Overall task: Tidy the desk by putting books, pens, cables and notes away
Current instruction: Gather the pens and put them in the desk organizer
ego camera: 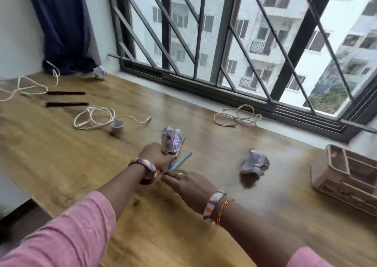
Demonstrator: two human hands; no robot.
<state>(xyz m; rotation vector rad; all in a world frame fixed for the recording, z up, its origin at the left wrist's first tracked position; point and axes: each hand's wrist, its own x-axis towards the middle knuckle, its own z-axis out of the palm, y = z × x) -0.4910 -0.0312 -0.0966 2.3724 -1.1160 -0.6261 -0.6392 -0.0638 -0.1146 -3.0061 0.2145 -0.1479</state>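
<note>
Wooden bench (61, 148) under a barred window, mid-tidy.
Left hand (158, 156) grips a crumpled note (171, 140) and blue pen (181, 159), gathering litter together; right hand (188, 182), fingers relaxed, reaches toward them. Another crumpled note (254, 162) lies right of the hands, before the organiser (344, 176).

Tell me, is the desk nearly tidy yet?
Not nearly. Nothing looks put away yet, though I can't see inside the organizer. The left hand grips a crumpled paper with a blue pen; the right hand reaches toward them. Still lying out: another paper ball, three cables and two dark sticks.
</note>
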